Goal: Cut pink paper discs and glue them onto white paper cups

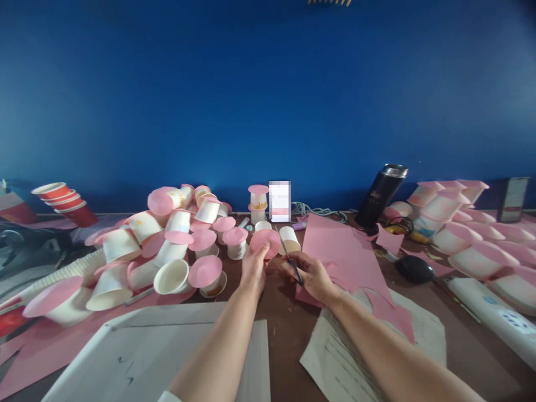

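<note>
"At mid-table, between two crowds of cups: item in hand?"

"Disc (268,237), pink, one. Left hand (253,268): thumb on its face, fingers closed on it; whether it is joined to a cup, cannot tell. Right hand (313,273): fingers closed round a slim dark tool (297,273), probably scissors, pointing far."

"Done?"

"By judgement, most. Left: a heap of capped cups (205,271), pink at one end, several tipped over. Right: a second lot (475,259), likewise capped, packed close. Far centre: a two-high stack (258,202), topped pink."

"Outstanding?"

"Two pale items beside the disc: far cup (263,225) and right cup (290,240), no pink visible on either. Sheet (335,243), pink, right: stock apparently remains."

"Other effects, and obstructions?"

"Phone (280,201), far centre; cable (322,210) beside it. Flask (380,195), black, leaning, far right; mouse (414,268), nearer. Red cups (69,204), far left. Printed paper (330,360), near right, under the right forearm. Heap crowds the left hand; sheet takes up room at right."
</note>
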A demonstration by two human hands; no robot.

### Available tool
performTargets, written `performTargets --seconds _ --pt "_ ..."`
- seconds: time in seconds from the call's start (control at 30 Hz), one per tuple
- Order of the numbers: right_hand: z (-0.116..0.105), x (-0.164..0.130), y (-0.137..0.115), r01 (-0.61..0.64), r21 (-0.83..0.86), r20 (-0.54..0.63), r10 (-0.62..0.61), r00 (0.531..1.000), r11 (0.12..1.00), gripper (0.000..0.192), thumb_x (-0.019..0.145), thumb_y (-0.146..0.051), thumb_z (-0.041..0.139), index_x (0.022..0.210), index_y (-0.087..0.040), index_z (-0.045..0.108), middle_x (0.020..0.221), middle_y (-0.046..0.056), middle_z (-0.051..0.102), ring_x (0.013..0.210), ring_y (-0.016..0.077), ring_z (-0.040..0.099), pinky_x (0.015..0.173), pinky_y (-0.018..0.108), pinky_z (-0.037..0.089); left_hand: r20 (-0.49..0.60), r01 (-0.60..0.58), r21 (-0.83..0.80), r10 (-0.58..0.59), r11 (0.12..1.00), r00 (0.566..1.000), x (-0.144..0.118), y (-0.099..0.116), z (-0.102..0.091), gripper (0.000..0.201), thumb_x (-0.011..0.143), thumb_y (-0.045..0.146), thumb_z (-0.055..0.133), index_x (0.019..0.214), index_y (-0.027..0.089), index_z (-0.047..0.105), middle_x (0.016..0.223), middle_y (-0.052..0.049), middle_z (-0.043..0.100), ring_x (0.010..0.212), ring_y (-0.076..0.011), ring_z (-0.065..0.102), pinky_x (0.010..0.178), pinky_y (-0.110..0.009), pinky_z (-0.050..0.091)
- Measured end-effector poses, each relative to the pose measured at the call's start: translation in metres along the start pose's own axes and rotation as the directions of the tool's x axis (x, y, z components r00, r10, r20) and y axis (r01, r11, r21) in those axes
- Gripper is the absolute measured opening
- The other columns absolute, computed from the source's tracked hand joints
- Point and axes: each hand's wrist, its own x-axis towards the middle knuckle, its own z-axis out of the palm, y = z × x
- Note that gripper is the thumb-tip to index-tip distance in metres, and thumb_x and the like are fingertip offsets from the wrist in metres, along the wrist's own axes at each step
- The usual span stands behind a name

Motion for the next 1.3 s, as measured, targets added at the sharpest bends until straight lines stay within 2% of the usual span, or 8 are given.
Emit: performTargets --seconds 0.2,0.57,0.8,1.3 --pt "-0.0004 0.0018 0.0033 0.005 -0.022 -0.013 -0.005 1.000 1.000 0.045 0.071 -0.056 0.074 0.093 -0.018 0.066 0.063 -0.003 0.054 0.054 0.0100 0.044 0.053 0.026 0.034 -0.005 0.010 -0.015 -0.010 1.000 1.000 0.0022 -0.0014 -0.0011 0.053 0.057 0.026 0.082 0.106 0.015 0.066 0.090 -0.006 0.071 0.072 -0.0138 0.065 0.059 -0.022 0.045" --pt "0.0031 0.0031 0.0013 -0.019 -0.018 -0.027 0.018 0.999 1.000 0.043 0.067 -0.055 0.076 0.087 -0.018 0.065 0.060 -0.004 0.051 0.052 0.0099 0.042 0.051 0.025 0.032 -0.017 0.003 -0.035 -0.003 0.999 1.000 0.0051 -0.0036 -0.0020 0.047 0.056 0.023 0.083 0.100 0.015 0.067 0.087 -0.005 0.071 0.070 -0.0129 0.065 0.060 -0.021 0.048" --pt "0.0017 0.0034 0.0017 -0.021 -0.022 -0.013 0.021 1.000 1.000 0.041 0.069 -0.052 0.074 0.090 -0.018 0.066 0.061 -0.004 0.052 0.053 0.0100 0.042 0.052 0.025 0.032 -0.029 0.001 -0.014 -0.002 1.000 1.000 0.0057 -0.0009 -0.0022 0.044 0.057 0.025 0.084 0.096 0.015 0.066 0.085 -0.005 0.070 0.069 -0.0121 0.065 0.058 -0.021 0.047" --pt "0.0021 0.0029 0.0025 -0.036 -0.036 -0.028 0.035 0.999 0.999 0.040 0.069 -0.047 0.074 0.092 -0.016 0.066 0.060 -0.004 0.052 0.052 0.0089 0.042 0.051 0.024 0.033 -0.033 -0.016 -0.076 0.014 0.997 0.999 0.0062 0.0009 -0.0040 0.046 0.054 0.027 0.088 0.093 0.015 0.066 0.086 -0.004 0.069 0.070 -0.0107 0.064 0.058 -0.019 0.046"
